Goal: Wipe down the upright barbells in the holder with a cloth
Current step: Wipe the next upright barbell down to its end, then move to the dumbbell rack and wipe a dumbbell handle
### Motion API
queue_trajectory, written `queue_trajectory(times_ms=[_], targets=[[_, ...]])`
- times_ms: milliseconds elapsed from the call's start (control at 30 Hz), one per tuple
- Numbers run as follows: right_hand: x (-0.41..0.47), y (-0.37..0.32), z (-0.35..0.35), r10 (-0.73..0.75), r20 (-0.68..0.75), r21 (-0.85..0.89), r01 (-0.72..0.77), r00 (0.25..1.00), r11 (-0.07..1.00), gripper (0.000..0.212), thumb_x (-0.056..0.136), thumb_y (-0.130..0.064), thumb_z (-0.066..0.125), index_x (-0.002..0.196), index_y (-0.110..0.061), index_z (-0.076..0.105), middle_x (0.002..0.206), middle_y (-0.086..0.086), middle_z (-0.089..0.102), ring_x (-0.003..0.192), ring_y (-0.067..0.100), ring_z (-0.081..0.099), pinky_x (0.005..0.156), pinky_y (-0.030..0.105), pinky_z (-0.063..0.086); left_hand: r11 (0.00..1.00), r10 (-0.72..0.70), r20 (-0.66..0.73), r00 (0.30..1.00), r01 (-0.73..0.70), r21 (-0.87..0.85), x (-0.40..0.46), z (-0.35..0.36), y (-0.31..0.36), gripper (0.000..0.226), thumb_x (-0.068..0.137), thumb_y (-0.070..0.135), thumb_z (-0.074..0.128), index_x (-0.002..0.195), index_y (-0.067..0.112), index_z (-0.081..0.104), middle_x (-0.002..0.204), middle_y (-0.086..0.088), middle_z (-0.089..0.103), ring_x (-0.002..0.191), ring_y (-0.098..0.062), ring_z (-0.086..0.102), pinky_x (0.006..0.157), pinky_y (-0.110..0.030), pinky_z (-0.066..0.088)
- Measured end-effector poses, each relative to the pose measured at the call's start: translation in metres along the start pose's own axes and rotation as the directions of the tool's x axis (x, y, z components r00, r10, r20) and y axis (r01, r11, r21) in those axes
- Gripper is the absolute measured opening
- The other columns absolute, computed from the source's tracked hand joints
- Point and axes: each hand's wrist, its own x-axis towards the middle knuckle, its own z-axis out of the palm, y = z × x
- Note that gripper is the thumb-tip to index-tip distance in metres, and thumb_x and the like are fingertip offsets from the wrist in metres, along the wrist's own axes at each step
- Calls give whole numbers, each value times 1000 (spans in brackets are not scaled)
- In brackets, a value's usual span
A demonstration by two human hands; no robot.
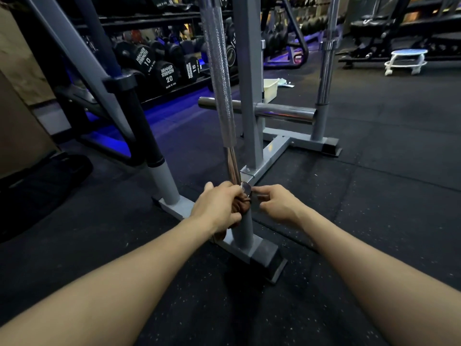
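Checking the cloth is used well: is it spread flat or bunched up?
Bunched: the brown cloth is wadded in the left hand against the barbell, just above its holder tube.

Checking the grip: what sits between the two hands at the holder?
In the head view, the barbell's lower end and brown cloth lie between the left hand and the right hand.

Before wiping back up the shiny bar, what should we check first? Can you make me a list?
1. Brown cloth held in the left hand: ok.
2. Cloth touching the barbell at its bottom end: ok.
3. Barbell seated in the holder tube: ok.
4. Right hand beside the tube, fingers curled; holding anything: cannot tell.
5. Cloth wrapped all the way around the bar: cannot tell.
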Motion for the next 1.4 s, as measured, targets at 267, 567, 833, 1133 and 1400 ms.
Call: queue_trajectory(times_ms=[267,567,833,1133,1400], targets=[[-5,-5,-18,6,-54,-116,-12,999,993,62,84,6,46,138,-25,50,137,0,54,121,17,54,93,37,52,992,130,121,984,-130,-11,-15,-4,-15,44,79,29,66,121,36,53,121,17,48,96,-18,38,92,-38,42],[1,-24,10,-76,-129,-210,48,989,977,60,83,4,48,139,-17,47,136,5,53,123,22,51,102,28,40,996,-3,-64,998,-3,-85,-9,-4,-58,46,75,34,64,119,36,51,117,16,48,102,-21,47,90,-38,45],[-16,-33,13,43,-72,-239,-59,996,969,68,81,5,50,144,-18,40,146,0,43,128,19,46,106,29,38,981,88,138,987,-62,-183,-10,-2,-27,42,81,30,63,119,37,50,123,17,45,100,-22,40,88,-42,46],[-51,-125,5,347,159,-516,-222,924,827,61,87,-3,49,144,-22,41,143,7,41,129,27,45,104,35,40,899,-250,258,933,323,-297,-61,-96,-63,43,81,37,66,121,34,51,126,12,46,110,-24,44,97,-39,40],[-65,-300,31,295,330,-533,-81,897,842,57,89,-7,52,144,-16,39,143,11,43,129,29,46,106,31,37,823,-410,261,874,478,-307,-126,-247,-102,45,80,36,66,121,34,51,123,12,45,104,-23,42,92,-38,44]])
